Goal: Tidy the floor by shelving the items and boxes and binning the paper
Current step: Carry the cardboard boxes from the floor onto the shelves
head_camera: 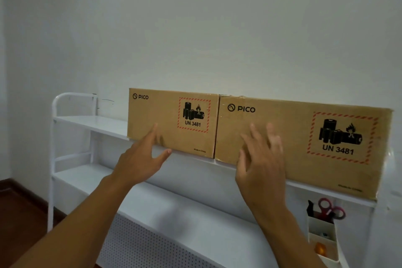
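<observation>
Both hands, left hand [141, 159] and right hand [262, 159], are spread flat against two boxes [171, 122] on the top shelf [93, 122]; an uneven push could tip the nine-o'clock box off the edge.

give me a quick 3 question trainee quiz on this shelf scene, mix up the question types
1. True or false: the two cardboard boxes sit on the bottom shelf.
2. Multiple choice: which hand is at the left box? A) left hand B) right hand C) neither
3. Fill in: the pink-handled item in the white holder under the top shelf is a pair of ____.

Key
1. False. Both the left box and the right box stand side by side on the top shelf.
2. A. The left hand is open at its front; the right hand is open at the right box.
3. Scissors.
</observation>
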{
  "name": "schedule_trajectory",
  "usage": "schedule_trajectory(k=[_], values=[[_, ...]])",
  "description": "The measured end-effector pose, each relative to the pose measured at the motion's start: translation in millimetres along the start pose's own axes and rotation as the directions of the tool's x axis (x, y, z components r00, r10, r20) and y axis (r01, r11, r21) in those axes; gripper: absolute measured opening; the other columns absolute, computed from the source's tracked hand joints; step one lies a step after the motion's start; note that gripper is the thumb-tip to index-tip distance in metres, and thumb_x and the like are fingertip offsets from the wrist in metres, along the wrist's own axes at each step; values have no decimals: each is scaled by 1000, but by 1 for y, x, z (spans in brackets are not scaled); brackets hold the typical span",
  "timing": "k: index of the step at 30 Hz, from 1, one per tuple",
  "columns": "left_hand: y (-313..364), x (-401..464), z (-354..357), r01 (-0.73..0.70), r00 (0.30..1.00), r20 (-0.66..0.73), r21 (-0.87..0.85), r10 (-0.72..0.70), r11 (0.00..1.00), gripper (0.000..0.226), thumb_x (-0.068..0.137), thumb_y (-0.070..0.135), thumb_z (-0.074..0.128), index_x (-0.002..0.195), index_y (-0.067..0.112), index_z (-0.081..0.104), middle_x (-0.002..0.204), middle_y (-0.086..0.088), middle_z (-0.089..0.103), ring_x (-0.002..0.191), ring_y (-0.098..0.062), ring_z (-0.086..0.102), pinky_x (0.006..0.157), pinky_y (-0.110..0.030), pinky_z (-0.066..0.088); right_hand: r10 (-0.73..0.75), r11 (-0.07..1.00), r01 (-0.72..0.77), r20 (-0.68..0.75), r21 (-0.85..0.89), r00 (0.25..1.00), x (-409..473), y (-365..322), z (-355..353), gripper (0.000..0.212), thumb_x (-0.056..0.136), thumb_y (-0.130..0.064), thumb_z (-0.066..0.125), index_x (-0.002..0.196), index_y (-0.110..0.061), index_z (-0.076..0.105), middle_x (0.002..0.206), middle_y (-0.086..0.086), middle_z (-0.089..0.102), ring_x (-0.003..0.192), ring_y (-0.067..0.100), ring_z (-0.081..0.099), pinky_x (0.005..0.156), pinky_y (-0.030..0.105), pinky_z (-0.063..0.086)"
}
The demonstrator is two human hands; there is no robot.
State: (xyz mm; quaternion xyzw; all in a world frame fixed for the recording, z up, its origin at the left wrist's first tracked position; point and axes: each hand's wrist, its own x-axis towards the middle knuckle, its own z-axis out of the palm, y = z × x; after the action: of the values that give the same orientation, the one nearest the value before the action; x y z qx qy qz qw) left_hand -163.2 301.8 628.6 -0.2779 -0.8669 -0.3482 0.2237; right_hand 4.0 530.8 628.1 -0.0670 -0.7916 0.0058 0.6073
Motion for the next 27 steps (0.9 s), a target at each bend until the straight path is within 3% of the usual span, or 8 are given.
schedule_trajectory(k=[2,3,5,10,16,22,24,27], values=[[-11,-17,-13,19,998,-63,33,-17,999,77,89,66,51,152,40,13,146,10,49,109,-18,65,95,-48,51,-3,987,1,12,158,1000,-6,-21,7,36,88,-6,67,123,-9,66,128,6,67,125,24,52,108,33,41],[-18,-26,-20,24,996,-91,47,-20,999,71,89,64,52,149,41,20,138,14,56,103,-17,67,92,-46,52,7,973,-14,34,230,999,-8,-34,11,31,88,-7,67,119,-10,67,117,2,70,112,19,55,99,22,41],[-35,-44,-37,58,990,-129,81,-47,995,57,90,62,52,140,41,36,119,20,64,92,-14,68,86,-43,53,24,937,-65,124,342,992,-13,-63,22,24,90,-12,65,113,-14,68,104,-3,70,97,14,57,84,15,39],[-89,-108,-86,205,969,-174,182,-173,962,30,91,55,55,116,38,57,97,21,67,77,-4,65,76,-34,51,-78,850,-114,336,514,938,-40,-149,61,19,93,-19,60,110,-17,69,100,-5,71,88,10,64,76,19,49],[-158,-211,-149,437,889,-269,250,-371,864,13,90,46,62,99,37,64,92,20,69,84,-4,65,73,-28,48,-272,754,-153,515,639,813,-97,-268,98,15,93,-25,58,98,-19,69,93,-1,72,81,16,65,74,38,56],[-213,-340,-204,672,736,-358,293,-574,680,24,87,55,55,101,37,64,90,19,69,80,-3,66,74,-34,56,-535,611,-160,553,775,638,-177,-388,98,11,94,-22,57,92,-20,68,85,-4,69,74,9,62,69,26,55],[-227,-389,-221,748,659,-410,271,-631,605,32,81,61,49,97,37,64,87,18,70,80,-7,67,76,-38,57,-624,553,-167,539,816,566,-207,-426,92,11,94,-21,57,90,-21,67,83,-6,69,72,6,62,68,26,56],[-236,-461,-243,831,552,-475,242,-685,501,25,85,54,55,94,34,67,86,18,69,80,-8,66,75,-35,55,-726,485,-194,516,853,455,-252,-480,77,11,93,-21,56,89,-23,67,81,-7,68,72,6,64,67,29,58]])
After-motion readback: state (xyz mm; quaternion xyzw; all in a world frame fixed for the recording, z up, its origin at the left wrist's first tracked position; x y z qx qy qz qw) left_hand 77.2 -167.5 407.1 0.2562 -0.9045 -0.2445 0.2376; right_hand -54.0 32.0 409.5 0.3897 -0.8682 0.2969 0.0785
